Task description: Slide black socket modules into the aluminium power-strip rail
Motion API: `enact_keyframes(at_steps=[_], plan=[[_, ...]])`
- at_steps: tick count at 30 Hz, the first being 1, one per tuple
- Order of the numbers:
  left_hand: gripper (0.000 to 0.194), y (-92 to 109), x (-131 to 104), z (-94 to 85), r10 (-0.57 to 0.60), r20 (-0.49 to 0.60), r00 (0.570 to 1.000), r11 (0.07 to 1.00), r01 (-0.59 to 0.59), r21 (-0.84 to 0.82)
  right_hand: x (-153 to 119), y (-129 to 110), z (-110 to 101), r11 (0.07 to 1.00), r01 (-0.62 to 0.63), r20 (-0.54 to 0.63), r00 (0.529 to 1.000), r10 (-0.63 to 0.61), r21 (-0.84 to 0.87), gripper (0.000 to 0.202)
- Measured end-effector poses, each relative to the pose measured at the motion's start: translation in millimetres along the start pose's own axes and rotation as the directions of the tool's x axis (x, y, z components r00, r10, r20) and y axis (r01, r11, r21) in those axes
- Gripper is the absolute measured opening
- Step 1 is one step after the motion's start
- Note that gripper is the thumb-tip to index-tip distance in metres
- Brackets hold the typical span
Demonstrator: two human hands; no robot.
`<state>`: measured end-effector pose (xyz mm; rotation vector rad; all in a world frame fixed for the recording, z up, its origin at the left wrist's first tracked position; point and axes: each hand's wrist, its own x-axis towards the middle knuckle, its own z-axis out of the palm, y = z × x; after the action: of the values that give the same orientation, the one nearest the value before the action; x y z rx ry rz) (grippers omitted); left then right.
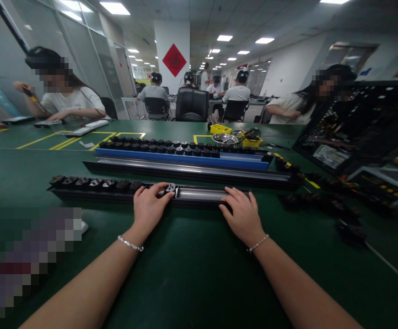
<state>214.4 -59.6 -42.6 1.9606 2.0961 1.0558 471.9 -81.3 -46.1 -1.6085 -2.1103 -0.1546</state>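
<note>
A long black rail [199, 193] with a silvery channel lies across the green table in front of me. Several dark socket-like modules [96, 182] sit in its left part. My left hand [151, 203] has thumb and fingers closed round a small module [170, 187] with a light top, at the rail's middle. My right hand [242, 212] rests on the rail's right part, fingers spread over its edges, holding no separate piece. Behind lie another black rail [185, 171] and a blue rail [185, 157] with several modules standing in and behind it.
A metal dish [225, 139] and yellow bins [220, 129] stand at the back. Dark modules [322, 201] and a black frame [363, 123] occupy the right side. A pixelated area covers the lower left. People sit across the table, left and right, and farther back.
</note>
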Motion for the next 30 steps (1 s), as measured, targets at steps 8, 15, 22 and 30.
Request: enact_keyframes(at_steps=[8,15,22,30], plan=[[0.031,0.4,-0.5,0.0,0.006,-0.002,1.0,1.0,-0.006,0.026,-0.1,0.7,0.4,1.0,0.008,-0.008,1.0,-0.008,0.003,0.02],[0.03,1.0,-0.2,-1.0,0.0,0.01,1.0,0.999,0.0,0.032,-0.3,-0.1,0.3,1.0,0.004,-0.014,1.0,-0.004,0.007,0.018],[0.029,0.8,0.0,-0.9,0.011,0.026,1.0,1.0,-0.011,0.018,-0.2,-1.1,-0.7,1.0,0.001,-0.004,1.0,-0.001,0.009,0.018],[0.026,-0.4,0.2,1.6,0.012,0.027,1.0,1.0,-0.013,0.014,0.2,-1.0,-1.0,1.0,0.005,-0.009,1.0,-0.005,0.001,0.019]])
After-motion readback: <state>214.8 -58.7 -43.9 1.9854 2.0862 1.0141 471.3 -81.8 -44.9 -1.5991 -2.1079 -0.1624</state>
